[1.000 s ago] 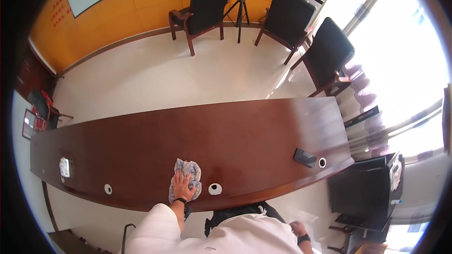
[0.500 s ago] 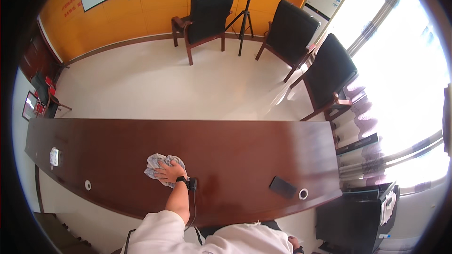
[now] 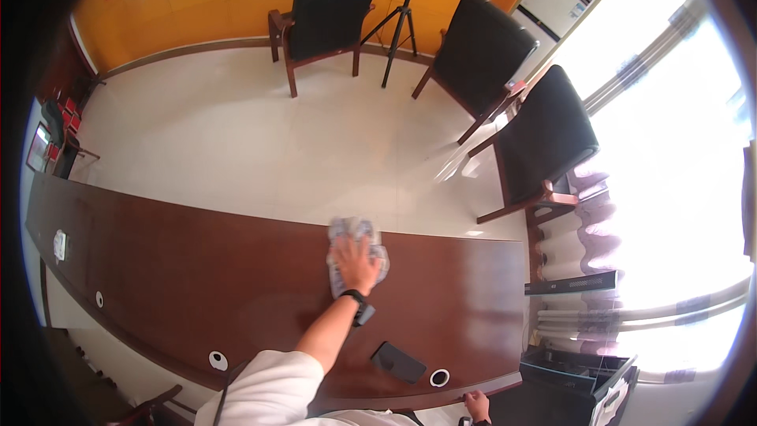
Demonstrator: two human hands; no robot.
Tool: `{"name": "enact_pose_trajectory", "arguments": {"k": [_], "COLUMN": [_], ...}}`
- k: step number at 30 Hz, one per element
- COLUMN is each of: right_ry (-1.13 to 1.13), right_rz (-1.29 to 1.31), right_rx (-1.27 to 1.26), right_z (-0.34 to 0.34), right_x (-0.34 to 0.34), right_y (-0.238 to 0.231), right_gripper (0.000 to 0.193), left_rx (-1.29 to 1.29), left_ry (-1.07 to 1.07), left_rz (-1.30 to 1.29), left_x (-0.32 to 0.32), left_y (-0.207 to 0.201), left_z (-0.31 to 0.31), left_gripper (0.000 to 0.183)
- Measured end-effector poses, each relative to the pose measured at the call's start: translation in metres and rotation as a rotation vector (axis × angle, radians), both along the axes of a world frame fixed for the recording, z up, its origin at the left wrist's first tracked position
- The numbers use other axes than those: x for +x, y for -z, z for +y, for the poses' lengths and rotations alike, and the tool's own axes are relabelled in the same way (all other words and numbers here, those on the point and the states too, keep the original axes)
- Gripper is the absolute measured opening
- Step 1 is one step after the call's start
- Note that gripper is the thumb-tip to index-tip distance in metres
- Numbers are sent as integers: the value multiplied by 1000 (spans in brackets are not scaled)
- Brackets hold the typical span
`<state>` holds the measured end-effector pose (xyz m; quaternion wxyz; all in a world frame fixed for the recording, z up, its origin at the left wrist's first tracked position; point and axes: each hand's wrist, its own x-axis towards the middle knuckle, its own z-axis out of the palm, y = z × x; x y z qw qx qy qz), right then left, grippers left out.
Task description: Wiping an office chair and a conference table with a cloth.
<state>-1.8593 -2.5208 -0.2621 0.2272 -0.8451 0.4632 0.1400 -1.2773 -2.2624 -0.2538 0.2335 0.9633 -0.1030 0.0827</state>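
Observation:
My left hand (image 3: 355, 263) presses on a crumpled, pale patterned cloth (image 3: 341, 230) at the far edge of the long dark-brown desk (image 3: 197, 268). Its fingers are spread over the fabric, and both are slightly smeared by motion. A black band with a boxy device (image 3: 363, 315) sits on that wrist. Low at the right, my right hand (image 3: 476, 405) rests at the desk's near edge with fingers bent against it, only partly in view. Between the two hands lies a dark phone (image 3: 399, 362), beside a white-rimmed round cable hole (image 3: 440, 378).
More cable holes (image 3: 218, 360) line the desk's near side, with a small white item (image 3: 60, 245) at its left end. Black armchairs (image 3: 335, 12) and a tripod (image 3: 400, 28) stand beyond. A black cabinet (image 3: 552, 394) with papers adjoins the right end.
My left hand has slid the cloth rightward and away from me, to the desk's far edge. My right hand has come up to the near edge. The whole view has shifted right.

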Motion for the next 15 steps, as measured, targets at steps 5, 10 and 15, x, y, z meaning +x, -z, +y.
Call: {"name": "enact_pose_trajectory", "arguments": {"k": [5, 10, 15], "right_ry": [-100, -162, -349], "right_rz": [-343, -407, -548], "right_rx": [-362, -295, -369], "right_z": [31, 28, 58], "right_x": [174, 333, 449], "right_y": [-27, -62, -14], "right_gripper": [22, 72, 84], "left_rx": [-270, -401, -284], "left_ry": [425, 528, 288], "left_rz": [29, 28, -32], "left_x": [-43, -83, -91], "left_y": [-2, -28, -32], "left_z": [-55, -21, 137], "left_gripper": [64, 57, 49]}}
